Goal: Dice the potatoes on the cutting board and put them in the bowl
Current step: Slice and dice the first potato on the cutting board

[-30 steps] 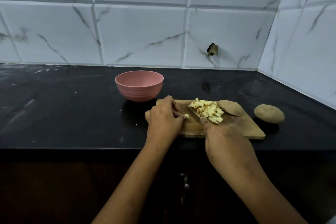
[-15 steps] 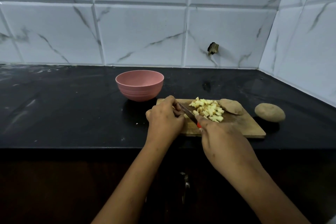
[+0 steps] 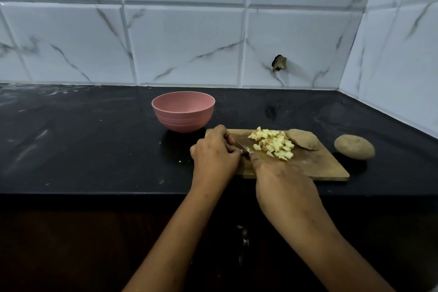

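Over cutting board [image 3: 315, 163], pinches potato piece [image 3: 247, 149] with curled left hand [image 3: 214, 156], grips knife [image 3: 240, 144] in right hand [image 3: 284, 187]; cannot tell contents of pink bowl [image 3: 183, 121].

The cutting board [image 3: 317, 166] lies on the counter [image 3: 94, 144] near its front edge. The bowl [image 3: 182, 118] stands just behind the board's left far corner. On the board, a heap of diced potato [image 3: 272, 142] sits mid-rear, with a potato half [image 3: 304, 139] touching its right side. A whole potato [image 3: 354, 146] lies on the counter right of the board. The left hand [image 3: 214, 156] covers the board's left end and the right hand [image 3: 282, 182] its front edge. The knife [image 3: 240, 145] is between them, seemingly on a small potato bit [image 3: 247, 149].
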Available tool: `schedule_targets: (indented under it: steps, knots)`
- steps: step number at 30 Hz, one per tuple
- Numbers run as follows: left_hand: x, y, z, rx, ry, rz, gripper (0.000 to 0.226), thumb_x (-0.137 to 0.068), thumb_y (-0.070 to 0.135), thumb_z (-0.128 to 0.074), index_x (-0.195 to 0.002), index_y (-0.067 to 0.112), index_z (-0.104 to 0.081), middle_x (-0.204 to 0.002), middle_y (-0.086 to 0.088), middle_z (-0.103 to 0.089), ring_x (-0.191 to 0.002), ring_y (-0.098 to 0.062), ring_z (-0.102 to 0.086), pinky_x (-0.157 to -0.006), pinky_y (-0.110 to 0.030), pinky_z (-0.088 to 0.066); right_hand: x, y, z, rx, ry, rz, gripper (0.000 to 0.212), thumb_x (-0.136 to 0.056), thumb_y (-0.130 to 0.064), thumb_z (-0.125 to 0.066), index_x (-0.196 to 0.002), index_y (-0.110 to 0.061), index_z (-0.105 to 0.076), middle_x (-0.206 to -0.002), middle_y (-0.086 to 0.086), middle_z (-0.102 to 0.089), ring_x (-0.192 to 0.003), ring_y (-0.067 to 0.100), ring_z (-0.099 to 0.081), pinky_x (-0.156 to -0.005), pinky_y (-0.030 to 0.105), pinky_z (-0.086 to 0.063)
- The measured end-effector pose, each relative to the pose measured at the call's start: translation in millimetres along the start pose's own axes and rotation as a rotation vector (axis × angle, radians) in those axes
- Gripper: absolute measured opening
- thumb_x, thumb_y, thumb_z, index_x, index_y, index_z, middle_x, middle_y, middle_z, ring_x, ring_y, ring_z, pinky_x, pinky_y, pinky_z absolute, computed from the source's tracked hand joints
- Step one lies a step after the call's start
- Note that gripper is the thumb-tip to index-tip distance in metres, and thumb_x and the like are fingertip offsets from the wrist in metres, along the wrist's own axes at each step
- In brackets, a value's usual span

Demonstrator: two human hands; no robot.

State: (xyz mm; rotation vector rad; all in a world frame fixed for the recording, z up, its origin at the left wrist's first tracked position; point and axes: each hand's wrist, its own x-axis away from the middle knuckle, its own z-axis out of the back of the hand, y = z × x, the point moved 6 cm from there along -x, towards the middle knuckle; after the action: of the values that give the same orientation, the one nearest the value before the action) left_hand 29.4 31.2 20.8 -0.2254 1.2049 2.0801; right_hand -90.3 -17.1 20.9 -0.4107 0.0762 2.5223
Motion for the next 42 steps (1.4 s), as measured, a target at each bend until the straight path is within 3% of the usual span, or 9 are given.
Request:
schedule_targets:
  steps: [4, 9, 12, 15, 24, 27, 30, 35, 42]
  knots:
    - [-1, -3, 1, 0.005, 0.007, 0.031, 0.023, -0.074, 0.017, -0.068, -0.074, 0.026, -0.047, -0.078, 0.002, -0.065, -0.078, -0.015, -0.061, -0.086, -0.042, -0.045, 4, 28, 1, -0.221, 0.004, -0.035, 0.045, -0.101, -0.028, -0.039, -0.144, -0.04, -0.035, -0.087, -0.01, -0.058, -0.072, 0.007, -0.055, -0.062, 0.025, -0.047]
    - [-1, 1, -1, -0.015, -0.05, -0.011, 0.02, -0.08, 0.025, -0.072, -0.088, 0.027, -0.054, -0.076, 0.013, -0.066, -0.084, -0.001, -0.051, -0.081, -0.027, -0.023, 1, 71, 3, -0.549, -0.133, -0.097, 0.035, -0.099, -0.033, -0.047, -0.134, -0.041, -0.051, -0.115, -0.014, -0.058, -0.088, 0.0, -0.052, -0.073, 0.019, -0.042]
    - [-2, 3, -2, -0.052, -0.075, -0.037, 0.018, -0.083, 0.028, -0.07, -0.093, 0.028, -0.055, -0.074, 0.018, -0.061, -0.078, 0.006, -0.042, -0.081, -0.025, -0.019, -1, 82, 8, -0.68, -0.134, -0.118, 0.032, -0.099, -0.029, -0.049, -0.128, -0.04, -0.056, -0.071, -0.017, -0.053, -0.06, -0.003, -0.047, -0.055, 0.011, -0.035]
    - [-1, 5, -4, -0.05, -0.103, -0.06, 0.017, -0.084, 0.027, -0.069, -0.092, 0.03, -0.055, -0.076, 0.02, -0.06, -0.082, 0.006, -0.048, -0.081, -0.025, -0.019, -4, 91, 6, -0.771, -0.129, -0.157, 0.03, -0.099, -0.028, -0.05, -0.125, -0.039, -0.06, -0.05, -0.011, -0.049, -0.055, 0.002, -0.048, -0.058, 0.018, -0.038]
    - [5, 19, -16, -0.099, -0.284, -0.258, 0.033, -0.089, 0.014, -0.053, -0.109, 0.04, -0.048, -0.1, 0.031, -0.066, -0.115, 0.011, -0.042, -0.093, -0.029, -0.023, -4, 99, 2, -0.897, -0.137, -0.211, 0.022, -0.097, -0.03, -0.053, -0.114, -0.038, -0.066, -0.042, -0.009, -0.045, -0.045, -0.001, -0.044, -0.061, 0.02, -0.038]
    - [7, 22, -15, -0.097, -0.308, -0.3, 0.04, -0.089, 0.011, -0.051, -0.115, 0.04, -0.047, -0.104, 0.03, -0.065, -0.107, 0.016, -0.039, -0.099, -0.027, -0.025, 1, 102, 5, -0.951, -0.15, -0.241, 0.023, -0.097, -0.028, -0.053, -0.113, -0.036, -0.067, -0.043, -0.008, -0.043, -0.042, -0.001, -0.041, -0.052, 0.013, -0.035]
    - [5, 19, -12, 0.025, -0.29, -0.237, 0.044, -0.085, 0.0, -0.051, -0.113, 0.033, -0.048, -0.099, 0.024, -0.066, -0.09, 0.021, -0.045, -0.083, -0.011, -0.034, 7, 104, 11, -0.983, -0.113, -0.247, 0.024, -0.098, -0.026, -0.051, -0.113, -0.037, -0.067, -0.044, -0.006, -0.041, -0.039, -0.001, -0.038, -0.042, 0.009, -0.034]
    - [1, 9, -6, 0.083, -0.154, -0.119, 0.051, -0.076, -0.003, -0.048, -0.103, 0.039, -0.038, -0.095, 0.022, -0.058, -0.09, -0.012, -0.052, -0.088, -0.042, -0.046, 15, 88, 15, -0.875, -0.073, -0.119, 0.027, -0.096, -0.031, -0.053, -0.118, -0.041, -0.063, -0.043, -0.008, -0.047, -0.049, 0.002, -0.046, -0.053, 0.013, -0.038]
    - [1, 5, -10, 0.006, -0.194, -0.058, 0.048, -0.08, 0.001, -0.046, -0.11, 0.038, -0.042, -0.114, 0.012, -0.052, -0.107, -0.012, -0.043, -0.093, -0.042, -0.044, -3, 99, 8, -0.765, -0.085, -0.211, 0.024, -0.095, -0.037, -0.054, -0.118, -0.039, -0.064, -0.046, -0.008, -0.054, -0.046, -0.002, -0.051, -0.047, 0.009, -0.037]
